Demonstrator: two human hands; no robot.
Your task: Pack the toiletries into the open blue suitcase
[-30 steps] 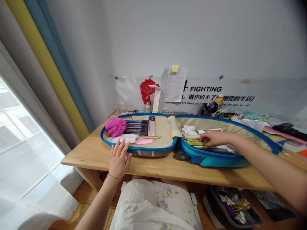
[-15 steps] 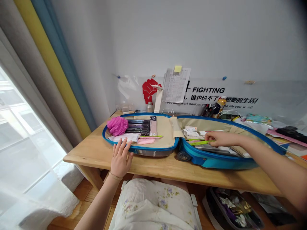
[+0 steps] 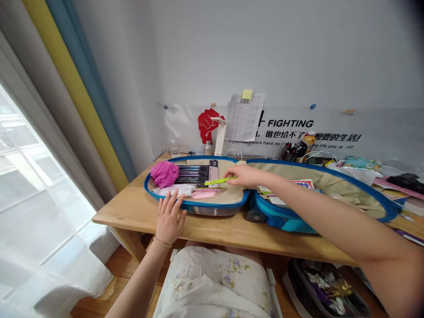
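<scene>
At mid-frame, I log right hand pinching green stick, not yet laid down; left hand spread at suitcase rim; puff already inside

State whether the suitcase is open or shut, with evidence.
Open: the suitcase lies spread on the wooden desk, its halves side by side, a pink bath puff visible in the left one.
</scene>
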